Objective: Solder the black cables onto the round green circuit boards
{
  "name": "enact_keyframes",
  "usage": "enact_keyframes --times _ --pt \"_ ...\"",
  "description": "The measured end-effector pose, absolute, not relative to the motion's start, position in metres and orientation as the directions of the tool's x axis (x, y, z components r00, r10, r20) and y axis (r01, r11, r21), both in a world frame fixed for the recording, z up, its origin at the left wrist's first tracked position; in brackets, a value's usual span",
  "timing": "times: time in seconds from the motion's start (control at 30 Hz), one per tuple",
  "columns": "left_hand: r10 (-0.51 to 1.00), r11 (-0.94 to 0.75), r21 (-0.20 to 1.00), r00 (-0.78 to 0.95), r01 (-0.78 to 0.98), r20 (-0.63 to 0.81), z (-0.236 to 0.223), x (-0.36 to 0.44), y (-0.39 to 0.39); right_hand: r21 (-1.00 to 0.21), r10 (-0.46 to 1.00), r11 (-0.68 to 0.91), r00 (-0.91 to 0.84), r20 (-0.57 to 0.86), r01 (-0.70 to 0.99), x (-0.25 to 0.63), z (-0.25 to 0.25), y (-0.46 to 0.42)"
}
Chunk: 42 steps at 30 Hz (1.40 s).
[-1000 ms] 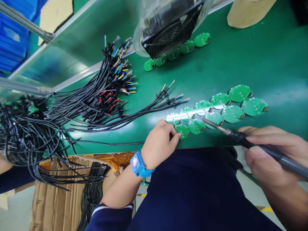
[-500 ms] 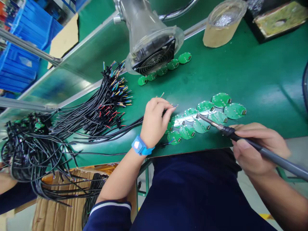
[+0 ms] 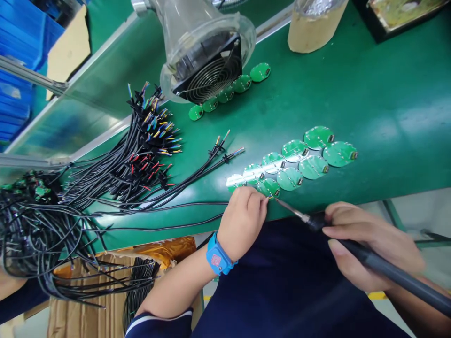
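My left hand (image 3: pixel 243 218), with a blue strap on the wrist, is closed in a pinch at the near edge of the round green circuit boards (image 3: pixel 289 179). A black cable (image 3: pixel 197 203) runs from the left into it; small coloured wire ends show at the fingertips, beside a near-row board (image 3: pixel 268 188). In my right hand (image 3: pixel 369 244) is a soldering iron (image 3: pixel 398 277) held like a pen. Its tip points left and lies close to those wire ends; whether they touch I cannot tell. The hand hides part of the leftmost boards.
Two loose cable ends (image 3: pixel 225 152) lie left of the boards, near a large bundle of black cables (image 3: pixel 105 159). A fan in a clear hood (image 3: pixel 214 70) stands over another row of boards (image 3: pixel 260 72). Behind is a cardboard-coloured tub (image 3: pixel 313 33); below left, a cardboard box (image 3: pixel 88 305).
My left hand has moved nearer, off the loose cable ends, which now lie on the table. The soldering iron has come down from the middle of the boards to the left hand's fingertips.
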<state>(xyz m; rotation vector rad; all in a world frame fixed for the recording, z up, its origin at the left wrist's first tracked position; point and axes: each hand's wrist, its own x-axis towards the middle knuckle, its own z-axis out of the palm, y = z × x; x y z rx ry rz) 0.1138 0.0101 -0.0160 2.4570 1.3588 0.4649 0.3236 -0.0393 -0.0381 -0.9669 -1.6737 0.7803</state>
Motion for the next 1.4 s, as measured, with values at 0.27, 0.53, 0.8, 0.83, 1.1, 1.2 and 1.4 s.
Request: enact_keyframes --times 0.27,0.53,0.8,0.83,1.1,1.2,1.4 --pt "0.863 -0.501 0.392 0.475 0.771 0.169 -0.02 0.113 0.007 -0.848 0.891 0.453 -0.167 0.422 0.276 0.319 -0.039 -0.037" --pt "0.866 -0.501 0.358 0.453 0.788 0.213 -0.024 0.116 0.006 -0.825 0.904 0.426 -0.204 0.375 0.371 0.315 -0.036 -0.042" --pt "0.869 -0.495 0.346 0.451 0.797 0.205 -0.023 0.117 0.007 -0.812 0.891 0.454 -0.199 0.408 0.368 0.319 -0.036 -0.045" --pt "0.869 -0.495 0.346 0.451 0.797 0.204 -0.022 0.117 0.007 -0.815 0.892 0.451 -0.196 0.406 0.364 0.32 -0.034 -0.046" --pt "0.882 -0.471 0.353 0.424 0.809 0.206 -0.022 0.119 0.007 -0.801 0.903 0.43 -0.196 0.383 0.417 0.314 -0.028 -0.043" --pt "0.891 -0.453 0.362 0.404 0.814 0.208 -0.022 0.121 0.006 -0.764 0.9 0.435 -0.218 0.377 0.477 0.308 -0.027 -0.042" --pt "0.904 -0.426 0.383 0.374 0.82 0.207 -0.022 0.123 0.005 -0.677 0.872 0.487 -0.269 0.408 0.552 0.303 -0.019 -0.041"
